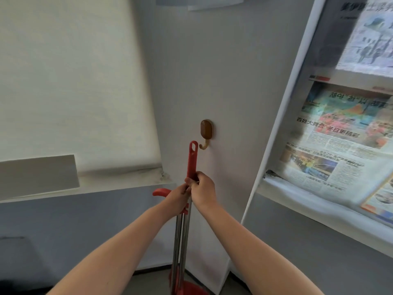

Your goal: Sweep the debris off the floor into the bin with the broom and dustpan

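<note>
A: Head view, the sole camera. Hands?

B: Right hand [203, 188] is wrapped round the red broom handle [192, 158], just under its hanging eye. Left hand [177, 198] is just below and touching it. Its fingers curl round the steel shafts [180, 241] where the red dustpan grip [159, 191] curves off to the left. Both hands are clamped on the set; neither is free.

A: Position of the set?

B: Upright, close to the white wall. The handle's eye sits just beside and slightly below the tip of the wooden hook [205, 133]. Cannot tell whether they touch. The red base [189, 288] is down at floor level, mostly cut off by the frame edge.

A: Debris? Bin?

B: Neither is in view. Judgement: tools in hand at their storage spot, no sweeping under way.

A: Risks from here?

B: All estimates.
- The two shafts are held as one bundle. If the left grip slackens while they are being parted, the dustpan could swing or drop.
- A sideways pull may snag the eye on the hook tip.
- The newspaper rack [276, 124] stands near on the right. A wide turn with the long shaft could clip it or drag the papers [340, 135].
- The right edge is blurred, so clearance there is uncertain.
</note>
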### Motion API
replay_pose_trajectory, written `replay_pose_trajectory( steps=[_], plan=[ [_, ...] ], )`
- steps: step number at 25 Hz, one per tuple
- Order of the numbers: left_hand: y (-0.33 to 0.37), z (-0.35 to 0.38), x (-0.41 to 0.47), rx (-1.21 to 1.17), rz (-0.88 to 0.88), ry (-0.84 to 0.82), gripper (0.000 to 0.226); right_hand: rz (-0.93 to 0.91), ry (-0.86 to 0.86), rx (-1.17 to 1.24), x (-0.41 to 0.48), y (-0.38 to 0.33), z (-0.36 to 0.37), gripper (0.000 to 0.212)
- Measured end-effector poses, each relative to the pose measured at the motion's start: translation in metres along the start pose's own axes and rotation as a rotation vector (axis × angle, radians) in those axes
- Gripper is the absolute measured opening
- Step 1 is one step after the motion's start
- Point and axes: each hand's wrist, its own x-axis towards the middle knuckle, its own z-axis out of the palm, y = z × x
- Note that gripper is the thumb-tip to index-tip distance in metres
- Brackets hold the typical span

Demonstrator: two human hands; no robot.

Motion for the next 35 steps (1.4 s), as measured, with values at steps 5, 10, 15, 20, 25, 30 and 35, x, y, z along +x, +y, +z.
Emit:
replay_pose_trajectory(
  steps=[5,10,15,20,25,30,35],
  plan=[
    [0.009,-0.01,0.006,0.106,0.047,-0.119,0.02,-0.027,0.004,0.06,0.01,0.004,-0.009,0.022],
    [0.01,-0.014,-0.006,0.166,0.117,-0.145,0.013,-0.074,0.032,0.005,0.001,0.007,-0.002,0.021],
    [0.008,-0.006,0.001,0.227,0.146,-0.188,0.022,-0.064,0.069,0.032,-0.002,0.015,-0.01,0.023],
    [0.01,-0.002,0.012,0.329,0.094,-0.208,0.03,-0.035,0.066,0.027,0.011,0.02,-0.017,0.023],
    [0.002,0.006,0.002,0.439,0.102,-0.105,0.036,-0.051,0.049,-0.04,0.011,0.028,-0.019,0.022],
    [0.015,-0.003,-0.034,0.574,0.272,0.059,0.031,-0.084,0.005,-0.161,0.004,0.024,-0.03,0.03],
    [-0.004,-0.019,-0.073,0.565,0.427,0.102,0.035,-0.144,0.063,-0.177,-0.06,0.038,-0.029,0.029]
  ],
)
